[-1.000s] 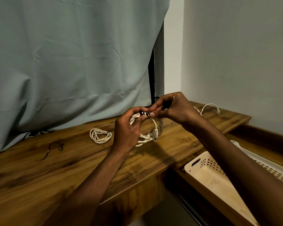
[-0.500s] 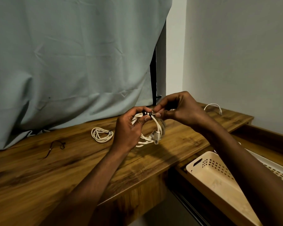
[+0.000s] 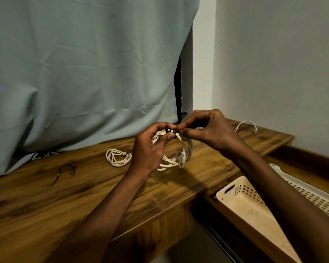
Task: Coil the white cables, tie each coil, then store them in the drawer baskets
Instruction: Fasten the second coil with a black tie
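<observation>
The left hand (image 3: 148, 149) grips a coiled white cable (image 3: 179, 152) above the desk (image 3: 46, 202), thumb and forefinger curled round its top. The right hand (image 3: 207, 130) pinches a black tie (image 3: 171, 131) wrapped there, fingertips meeting the left's. The coil hangs free, its plug ends dangling. A tied coil (image 3: 118, 157) lies just left on the desk; a loose black tie (image 3: 65, 171) lies further left. A short white cable (image 3: 246, 126) arches near the far right corner. The right forearm crosses above a cream basket (image 3: 241, 202) and a white basket (image 3: 311, 196) in the open drawer (image 3: 311, 158). A pale curtain (image 3: 84, 63) hangs behind.
</observation>
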